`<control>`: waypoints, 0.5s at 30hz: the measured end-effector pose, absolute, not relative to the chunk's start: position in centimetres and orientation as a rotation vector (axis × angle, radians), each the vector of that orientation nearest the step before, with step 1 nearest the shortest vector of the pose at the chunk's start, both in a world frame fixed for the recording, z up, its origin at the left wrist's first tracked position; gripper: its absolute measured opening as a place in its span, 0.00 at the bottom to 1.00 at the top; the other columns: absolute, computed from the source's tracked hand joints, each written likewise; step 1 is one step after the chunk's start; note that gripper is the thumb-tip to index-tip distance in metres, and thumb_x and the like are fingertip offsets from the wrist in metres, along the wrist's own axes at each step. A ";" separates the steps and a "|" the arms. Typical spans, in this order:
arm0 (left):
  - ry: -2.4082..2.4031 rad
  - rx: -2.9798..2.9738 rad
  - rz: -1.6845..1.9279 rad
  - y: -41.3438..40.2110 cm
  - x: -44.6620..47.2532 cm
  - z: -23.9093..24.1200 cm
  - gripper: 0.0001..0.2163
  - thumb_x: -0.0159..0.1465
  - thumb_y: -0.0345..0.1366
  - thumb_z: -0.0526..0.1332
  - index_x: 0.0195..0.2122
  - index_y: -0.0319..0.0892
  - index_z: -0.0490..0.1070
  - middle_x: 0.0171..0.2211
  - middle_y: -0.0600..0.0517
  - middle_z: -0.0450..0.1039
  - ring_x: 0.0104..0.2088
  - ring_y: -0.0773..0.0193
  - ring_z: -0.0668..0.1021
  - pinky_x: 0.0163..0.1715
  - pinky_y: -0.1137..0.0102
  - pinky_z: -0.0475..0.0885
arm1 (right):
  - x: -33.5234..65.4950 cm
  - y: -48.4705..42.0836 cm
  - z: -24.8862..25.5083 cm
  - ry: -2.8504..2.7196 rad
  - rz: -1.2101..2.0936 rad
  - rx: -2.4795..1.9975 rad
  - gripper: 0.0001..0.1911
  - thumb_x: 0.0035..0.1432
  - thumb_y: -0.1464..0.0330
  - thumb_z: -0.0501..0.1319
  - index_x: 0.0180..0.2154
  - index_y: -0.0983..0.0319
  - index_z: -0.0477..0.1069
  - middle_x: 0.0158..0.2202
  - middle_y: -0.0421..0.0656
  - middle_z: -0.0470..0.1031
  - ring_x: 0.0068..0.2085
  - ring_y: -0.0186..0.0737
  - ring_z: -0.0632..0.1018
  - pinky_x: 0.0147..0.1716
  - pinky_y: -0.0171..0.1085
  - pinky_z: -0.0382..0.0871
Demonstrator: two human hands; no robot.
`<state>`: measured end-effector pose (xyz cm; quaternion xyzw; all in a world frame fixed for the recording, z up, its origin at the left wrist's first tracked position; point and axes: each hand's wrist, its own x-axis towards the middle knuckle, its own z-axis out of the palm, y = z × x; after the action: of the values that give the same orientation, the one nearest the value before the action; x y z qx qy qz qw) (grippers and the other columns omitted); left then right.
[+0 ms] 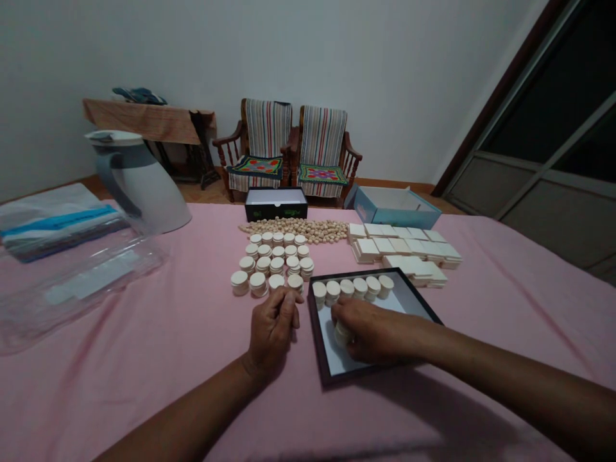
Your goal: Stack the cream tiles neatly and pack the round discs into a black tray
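A shallow black-rimmed tray (316, 333) with a white floor lies on the pink cloth in front of me. A row of several round cream wooden discs (353, 287) lines its far edge. My right hand (373, 330) rests inside the tray, fingers closed on a short stack of discs (342, 335). My left hand (272, 328) lies just left of the tray, fingers curled at the nearest of the loose disc stacks (272, 263), which stand in rows beyond it. Whether it holds one is hidden.
Behind the discs lie a heap of small wooden beads (296, 228), stacks of flat square tiles (404, 250), a black box (276, 204) and a blue box (397, 206). A white jug (137, 183) and plastic bags (72, 269) sit left. Two striped chairs (293, 154) stand beyond.
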<state>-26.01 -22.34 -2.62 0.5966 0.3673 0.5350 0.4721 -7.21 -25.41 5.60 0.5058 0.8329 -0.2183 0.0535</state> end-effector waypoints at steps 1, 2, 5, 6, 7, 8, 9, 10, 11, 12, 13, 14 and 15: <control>0.900 1.458 1.311 -22.3 -26.0 -2.6 0.12 0.68 0.43 0.51 0.33 0.40 0.66 0.15 0.60 0.60 0.12 0.75 0.65 0.13 0.79 0.61 | -7.5 -25.5 5.4 2.549 -0.671 1.529 0.17 0.45 0.75 0.57 0.41 0.69 0.68 0.42 0.54 0.70 0.43 0.45 0.72 0.39 0.37 0.65; 0.900 1.454 1.312 -22.3 -26.1 -2.7 0.12 0.68 0.43 0.51 0.33 0.40 0.66 0.15 0.60 0.60 0.12 0.75 0.66 0.12 0.79 0.60 | -7.9 -25.5 5.2 2.566 -0.669 1.525 0.17 0.45 0.76 0.57 0.41 0.69 0.67 0.43 0.54 0.70 0.43 0.46 0.72 0.40 0.38 0.65; 0.895 1.444 1.310 -22.4 -26.1 -2.9 0.12 0.68 0.42 0.52 0.33 0.40 0.66 0.16 0.60 0.61 0.12 0.75 0.66 0.12 0.80 0.60 | -8.7 -25.3 4.7 2.597 -0.627 1.535 0.18 0.45 0.78 0.56 0.42 0.70 0.66 0.42 0.54 0.69 0.42 0.45 0.72 0.39 0.38 0.66; 0.891 1.443 1.309 -22.4 -26.1 -2.9 0.12 0.68 0.42 0.52 0.33 0.40 0.66 0.16 0.60 0.61 0.12 0.75 0.66 0.12 0.80 0.60 | -8.9 -25.2 4.6 2.600 -0.611 1.538 0.18 0.45 0.78 0.55 0.42 0.70 0.66 0.42 0.54 0.69 0.41 0.44 0.72 0.39 0.38 0.66; 0.888 1.444 1.308 -22.4 -26.1 -2.9 0.12 0.68 0.42 0.52 0.33 0.40 0.66 0.16 0.60 0.61 0.12 0.75 0.66 0.12 0.80 0.60 | -9.1 -25.2 4.3 2.603 -0.595 1.544 0.18 0.45 0.79 0.55 0.42 0.70 0.66 0.42 0.54 0.69 0.40 0.44 0.72 0.38 0.38 0.66; 0.885 1.447 1.309 -22.4 -26.1 -2.9 0.12 0.68 0.42 0.52 0.33 0.40 0.66 0.16 0.60 0.61 0.12 0.75 0.65 0.12 0.80 0.60 | -9.2 -25.1 4.1 2.607 -0.577 1.552 0.18 0.45 0.79 0.55 0.42 0.70 0.65 0.42 0.54 0.69 0.39 0.44 0.73 0.37 0.39 0.66; 0.883 1.452 1.310 -22.4 -26.1 -2.9 0.12 0.68 0.42 0.52 0.33 0.40 0.66 0.16 0.60 0.61 0.12 0.75 0.65 0.12 0.80 0.60 | -9.3 -25.1 3.8 2.615 -0.562 1.559 0.18 0.46 0.79 0.54 0.43 0.70 0.65 0.42 0.54 0.68 0.39 0.44 0.73 0.37 0.39 0.66; 0.882 1.458 1.311 -22.5 -26.1 -2.8 0.12 0.68 0.42 0.52 0.33 0.40 0.67 0.16 0.60 0.61 0.12 0.75 0.65 0.12 0.80 0.60 | -9.4 -25.0 3.6 2.626 -0.548 1.565 0.19 0.47 0.80 0.53 0.44 0.70 0.65 0.42 0.54 0.68 0.40 0.44 0.73 0.37 0.39 0.66; 0.882 1.465 1.312 -22.5 -26.1 -2.8 0.12 0.68 0.42 0.52 0.33 0.40 0.67 0.15 0.60 0.60 0.12 0.75 0.65 0.12 0.79 0.61 | -9.4 -25.0 3.3 2.636 -0.538 1.566 0.19 0.48 0.80 0.53 0.45 0.70 0.64 0.43 0.54 0.68 0.40 0.44 0.73 0.38 0.39 0.66; 0.883 1.472 1.311 -22.6 -26.1 -2.7 0.12 0.68 0.42 0.52 0.33 0.40 0.66 0.15 0.60 0.60 0.12 0.75 0.65 0.12 0.79 0.61 | -9.4 -24.9 3.0 2.642 -0.529 1.566 0.19 0.48 0.80 0.52 0.45 0.70 0.64 0.43 0.54 0.68 0.41 0.45 0.72 0.38 0.40 0.66; 0.883 1.478 1.309 -22.6 -26.1 -2.7 0.12 0.67 0.42 0.52 0.33 0.40 0.66 0.15 0.60 0.60 0.12 0.75 0.65 0.13 0.79 0.61 | -9.4 -24.9 2.8 2.643 -0.523 1.564 0.20 0.48 0.81 0.52 0.45 0.71 0.64 0.44 0.55 0.68 0.41 0.45 0.72 0.39 0.40 0.66; 0.884 1.484 1.305 -22.6 -26.1 -2.6 0.12 0.67 0.42 0.52 0.33 0.40 0.66 0.15 0.60 0.60 0.12 0.75 0.65 0.13 0.79 0.61 | -9.4 -24.8 2.7 2.642 -0.520 1.560 0.20 0.48 0.81 0.52 0.46 0.71 0.64 0.44 0.55 0.68 0.42 0.46 0.72 0.40 0.41 0.66; 0.884 1.491 1.301 -22.6 -26.2 -2.6 0.12 0.67 0.42 0.52 0.33 0.40 0.66 0.15 0.60 0.60 0.12 0.75 0.66 0.13 0.79 0.62 | -9.4 -24.8 2.6 2.638 -0.519 1.557 0.20 0.49 0.81 0.52 0.46 0.72 0.64 0.44 0.56 0.68 0.42 0.46 0.72 0.40 0.41 0.67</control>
<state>-26.16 -22.62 -2.60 0.6078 0.3605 0.5304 0.4682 -9.44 -24.79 2.56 0.5009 0.8490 -0.1670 0.0173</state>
